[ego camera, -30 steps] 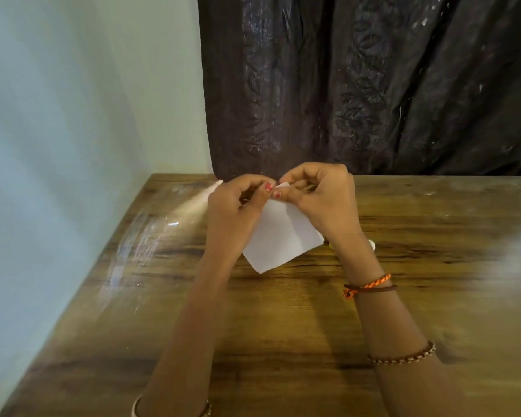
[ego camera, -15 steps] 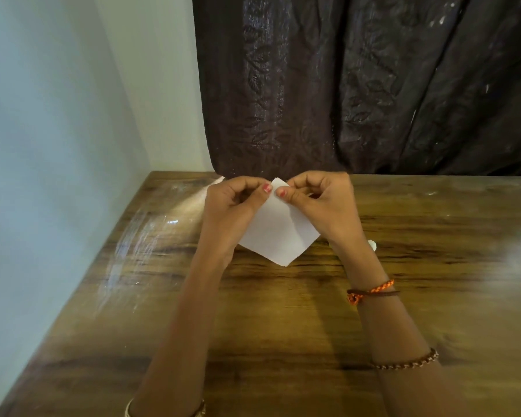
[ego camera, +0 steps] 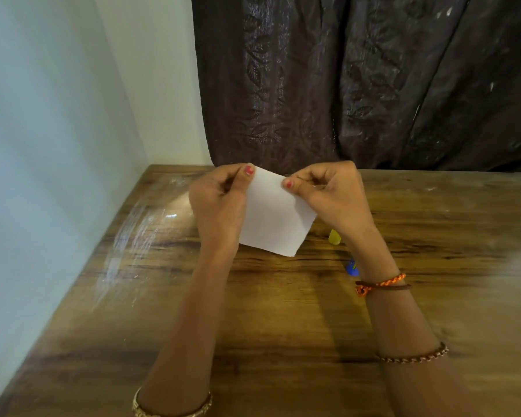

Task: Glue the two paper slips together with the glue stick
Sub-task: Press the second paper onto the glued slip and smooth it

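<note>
So, biggest stuff first: dark patterned curtain (ego camera: 358, 79) hangs across the back, with a pale wall (ego camera: 57, 100) on the left and a shiny wooden table (ego camera: 283, 326) filling the lower part of the shot. Both forearms reach out over the table. Held up between the hands, off the tabletop, is the white paper (ego camera: 275, 218), tilted a bit so one corner points down toward the table. Can't tell if it's one slip or two stacked. The left hand (ego camera: 220, 203) pinches the top left corner, thumb on the near face and fingers curled behind. The right hand (ego camera: 333, 194) pinches the top right edge the same way. Just under the right wrist a yellow bit and a blue bit of the glue stick (ego camera: 334, 237) peek out on the table, mostly hidden.
</note>
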